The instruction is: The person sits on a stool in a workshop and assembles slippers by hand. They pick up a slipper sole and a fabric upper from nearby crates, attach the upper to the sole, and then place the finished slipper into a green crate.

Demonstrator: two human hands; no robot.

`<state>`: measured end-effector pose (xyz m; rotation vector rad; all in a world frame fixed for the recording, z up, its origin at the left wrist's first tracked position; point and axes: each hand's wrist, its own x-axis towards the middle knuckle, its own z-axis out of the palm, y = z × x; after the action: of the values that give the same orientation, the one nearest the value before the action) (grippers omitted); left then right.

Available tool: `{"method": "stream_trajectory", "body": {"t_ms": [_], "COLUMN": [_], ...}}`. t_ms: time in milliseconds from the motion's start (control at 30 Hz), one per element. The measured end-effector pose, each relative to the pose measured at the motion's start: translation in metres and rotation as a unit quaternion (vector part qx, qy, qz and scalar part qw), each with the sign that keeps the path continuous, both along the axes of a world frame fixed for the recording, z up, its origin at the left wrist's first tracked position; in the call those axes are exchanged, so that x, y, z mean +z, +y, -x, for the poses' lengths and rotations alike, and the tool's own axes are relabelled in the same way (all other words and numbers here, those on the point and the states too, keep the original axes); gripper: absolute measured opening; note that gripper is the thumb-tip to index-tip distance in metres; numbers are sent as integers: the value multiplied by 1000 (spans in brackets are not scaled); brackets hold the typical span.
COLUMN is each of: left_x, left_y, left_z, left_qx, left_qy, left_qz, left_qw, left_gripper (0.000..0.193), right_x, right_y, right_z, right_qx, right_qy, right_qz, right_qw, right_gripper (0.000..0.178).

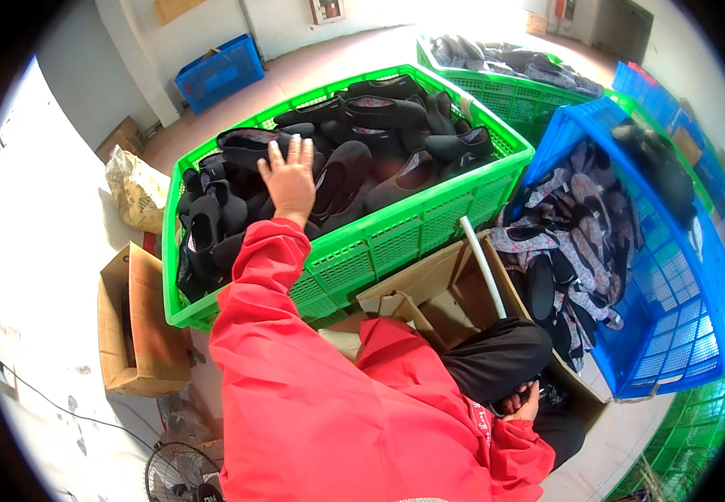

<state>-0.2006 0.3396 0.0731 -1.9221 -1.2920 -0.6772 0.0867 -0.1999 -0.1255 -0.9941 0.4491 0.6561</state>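
My left hand (290,178) reaches over a green plastic crate (413,230) heaped with black slip-on shoes. Its fingers are spread, with the palm down over a black shoe (245,140) near the middle of the heap; whether it touches the shoe I cannot tell. Down by my lap, my right hand (524,402) is closed, its fingers curled against something dark that blends with my black trousers (500,356). An open cardboard box (404,293) with a white tube (483,268) standing in it is between the crate and my legs.
At the right, a tilted blue crate (672,326) stands beside a pile of patterned grey and black shoe pieces (576,234). Another green crate (496,92) of shoes is behind. To the left are a cardboard carton (149,318), a filled bag (138,188) and a fan (180,473).
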Motion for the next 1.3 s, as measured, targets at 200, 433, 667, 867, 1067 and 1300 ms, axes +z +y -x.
{"method": "stream_trajectory", "body": {"t_ms": [200, 433, 667, 867, 1067, 1300], "left_x": [-121, -82, -124, -32, 27, -45], "left_y": [103, 66, 122, 33, -69, -132], "left_z": [134, 70, 138, 6, -139, -260], "left_qx": [91, 61, 15, 114, -195, -379], "left_qy": [-165, -177, -58, 32, 111, 219], "left_qz": [456, 405, 400, 425, 128, 250], "left_qw": [870, 895, 915, 897, 966, 864], "left_gripper": [63, 53, 59, 44, 40, 52], "right_x": [-5, 8, 7, 12, 16, 14], "right_y": [11, 4, 12, -2, 4, 6], "right_z": [3, 3, 5, 8, 10, 9], "right_qx": [18, -16, 6, -18, -10, -4], "right_qy": [17, 33, 35, 17, 24, 31], "right_qz": [-11, 49, 1, -19, -33, -27], "right_qw": [1000, 998, 999, 1000, 999, 999], "right_gripper": [23, 23, 18, 19, 20, 20]}}
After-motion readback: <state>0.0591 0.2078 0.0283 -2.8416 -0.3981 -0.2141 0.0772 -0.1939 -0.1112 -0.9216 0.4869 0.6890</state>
